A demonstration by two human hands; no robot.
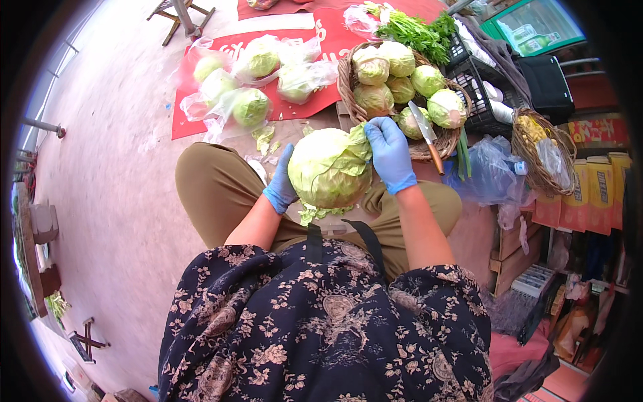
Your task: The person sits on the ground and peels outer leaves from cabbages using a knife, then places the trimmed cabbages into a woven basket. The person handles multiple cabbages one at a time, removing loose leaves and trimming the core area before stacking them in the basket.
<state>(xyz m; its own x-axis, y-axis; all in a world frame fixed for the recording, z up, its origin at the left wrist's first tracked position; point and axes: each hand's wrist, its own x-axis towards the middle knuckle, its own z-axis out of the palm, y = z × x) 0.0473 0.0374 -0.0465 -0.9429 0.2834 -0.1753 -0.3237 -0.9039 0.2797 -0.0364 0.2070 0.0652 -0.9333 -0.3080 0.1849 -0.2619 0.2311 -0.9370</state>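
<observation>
Between my knees I hold up a large green cabbage (326, 168). My left hand (282, 181), in a blue glove, cups its left side, the fingers partly hidden behind it. At the upper right of the head, my gloved right hand (391, 153) pinches a loose outer leaf (359, 141), which stands partly away from the cabbage. Cut or torn leaf scraps (324, 213) lie on the ground below. Just beyond my right hand, a knife (423, 123) with a wooden handle rests across the wicker basket (346, 83) of cabbages, its handle past the rim.
Several bagged cabbages (251, 106) lie on a red sheet (188, 118) ahead. Leafy greens (417, 32) and black crates (485, 98) stand behind the basket. To the right are a bagged plastic bottle (495, 166) and a smaller wicker basket (560, 186). A folding stool (183, 22) stands far ahead.
</observation>
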